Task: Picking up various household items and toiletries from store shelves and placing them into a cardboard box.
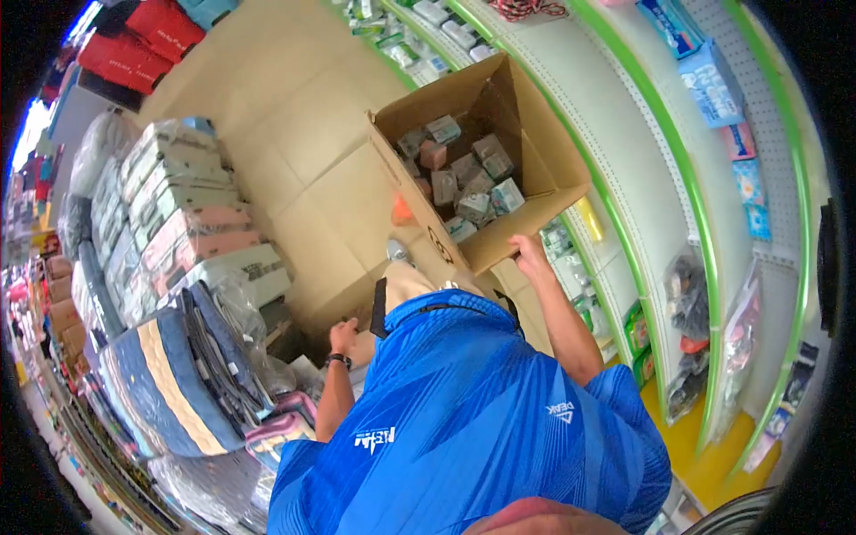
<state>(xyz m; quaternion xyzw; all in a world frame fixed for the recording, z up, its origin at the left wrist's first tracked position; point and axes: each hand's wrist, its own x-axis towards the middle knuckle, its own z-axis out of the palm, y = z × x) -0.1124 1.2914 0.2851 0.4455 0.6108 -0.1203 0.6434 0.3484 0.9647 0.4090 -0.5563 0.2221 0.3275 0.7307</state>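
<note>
A tall open cardboard box stands before me, beside the shelves. In it lie several small packs, mostly whitish, with an orange one among them. My right hand grips the box's near top edge at its right part, thumb over the rim. To the left, low by my thigh, is my left hand with fingers curled and a dark band on the wrist. Whether it holds anything cannot be made out. Just beyond it is a brown cardboard surface, partly hidden.
Green-edged shelves curve along the right, bearing packaged goods and bagged items. Folded quilts and plastic-wrapped stacks rise at the left. Tiled floor runs between. Red bags stand at the far left.
</note>
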